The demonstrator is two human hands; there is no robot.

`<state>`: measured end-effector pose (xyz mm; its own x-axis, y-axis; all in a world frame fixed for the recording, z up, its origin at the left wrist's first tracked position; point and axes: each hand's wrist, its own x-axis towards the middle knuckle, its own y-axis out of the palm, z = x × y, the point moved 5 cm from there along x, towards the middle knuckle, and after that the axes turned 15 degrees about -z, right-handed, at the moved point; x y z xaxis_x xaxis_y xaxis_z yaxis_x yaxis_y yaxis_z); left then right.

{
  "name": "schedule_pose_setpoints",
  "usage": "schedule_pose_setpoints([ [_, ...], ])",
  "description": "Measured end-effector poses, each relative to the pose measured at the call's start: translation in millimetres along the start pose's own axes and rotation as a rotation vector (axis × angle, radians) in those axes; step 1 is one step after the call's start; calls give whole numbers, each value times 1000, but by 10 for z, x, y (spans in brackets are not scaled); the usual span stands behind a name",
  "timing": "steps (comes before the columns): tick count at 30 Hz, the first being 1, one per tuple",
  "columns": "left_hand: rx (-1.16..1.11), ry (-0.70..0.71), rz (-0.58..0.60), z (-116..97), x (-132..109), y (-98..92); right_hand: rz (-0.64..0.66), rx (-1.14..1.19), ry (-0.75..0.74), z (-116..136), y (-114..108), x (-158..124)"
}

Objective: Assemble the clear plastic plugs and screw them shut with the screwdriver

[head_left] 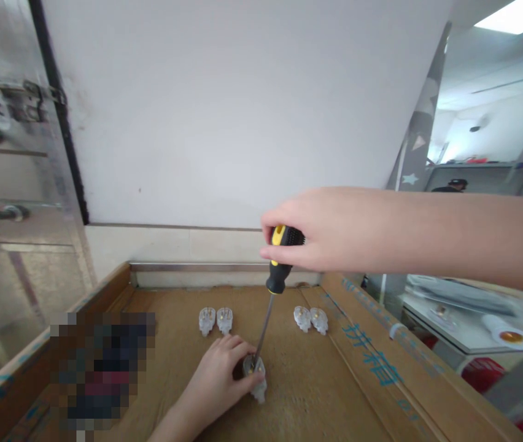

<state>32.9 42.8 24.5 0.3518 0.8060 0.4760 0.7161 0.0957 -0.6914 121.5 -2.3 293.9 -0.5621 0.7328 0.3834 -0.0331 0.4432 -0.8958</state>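
The clear plastic plug [256,376] sits pinched in the left hand [218,383] fingers; the right hand [317,236] fingers grip the yellow-black screwdriver [274,288], whose tip is hidden.

It looked like a small workshop: a cardboard-covered bench [317,393] stood against a bare white wall [224,110], clear plastic plugs [215,320] lined its far edge, and storage shelves [496,166] showed beyond.

Cardboard sheet [298,393], two plug pairs [216,320] [310,319], one plug [256,374] nearer
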Motion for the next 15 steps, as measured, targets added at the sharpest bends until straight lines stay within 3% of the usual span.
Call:
schedule_pose_setpoints([
  [4,1,11,3,-9,2,3,25,130,-17,26,15,-24],
  [9,11,10,-19,-13,-9,4,-42,104,39,-7,20,-45],
  [15,-43,13,-26,-17,-20,0,-81,110,8,49,56,-50],
])
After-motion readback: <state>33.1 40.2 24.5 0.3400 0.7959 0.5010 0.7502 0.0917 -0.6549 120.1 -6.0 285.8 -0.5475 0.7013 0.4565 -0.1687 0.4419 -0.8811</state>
